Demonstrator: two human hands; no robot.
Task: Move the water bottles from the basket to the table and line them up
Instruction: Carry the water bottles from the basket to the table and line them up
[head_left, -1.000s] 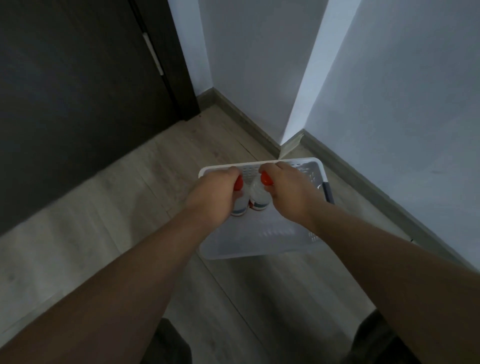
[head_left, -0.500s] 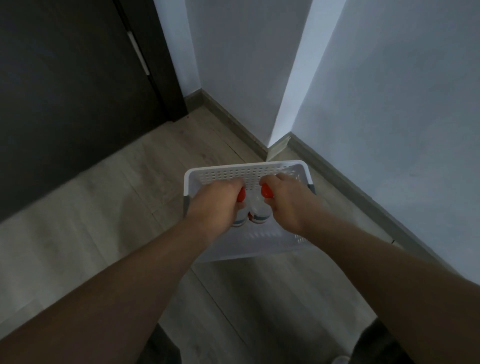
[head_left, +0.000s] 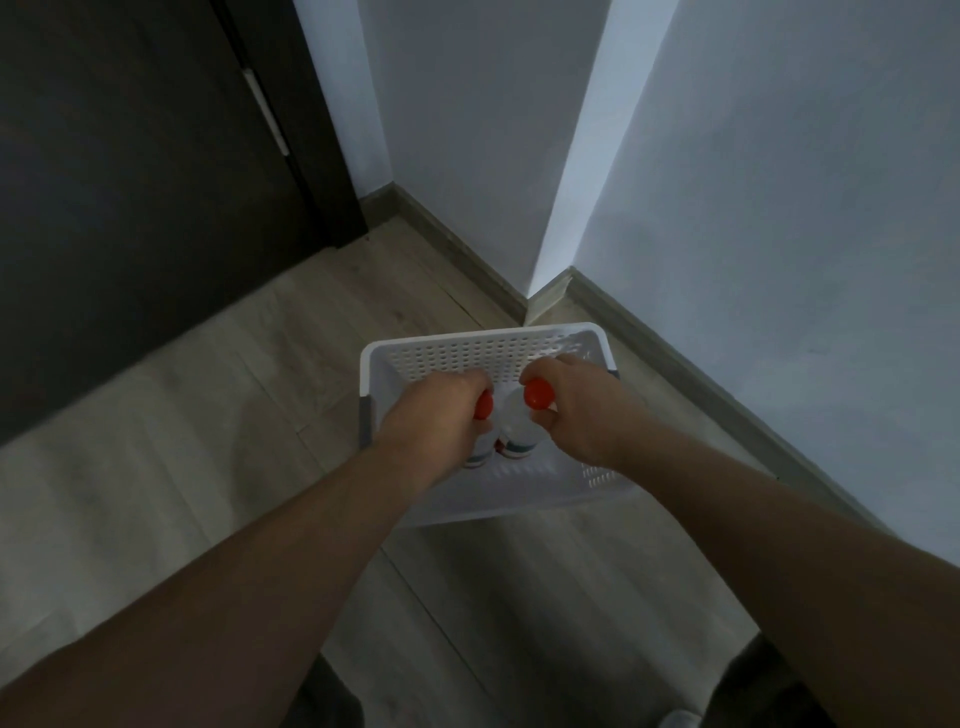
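Note:
A white perforated basket (head_left: 467, 352) stands on the wooden floor near a wall corner. Two clear water bottles with red caps stand upright inside it, side by side. My left hand (head_left: 434, 421) grips the left bottle (head_left: 480, 448) round its neck, with part of the red cap showing past the fingers. My right hand (head_left: 576, 410) grips the right bottle (head_left: 517, 434) just under its red cap. The lower part of each bottle carries a label band. No table is in view.
A dark door or cabinet front (head_left: 130, 208) fills the left. White walls (head_left: 779, 234) with a grey skirting board meet in a corner right behind the basket. Pale wood floor (head_left: 208, 441) stretches to the left and toward me.
My view has drifted, so the basket sits a little lower and more to the left. The right bottle's red cap shows more fully above my fingers. Both hands keep their grip.

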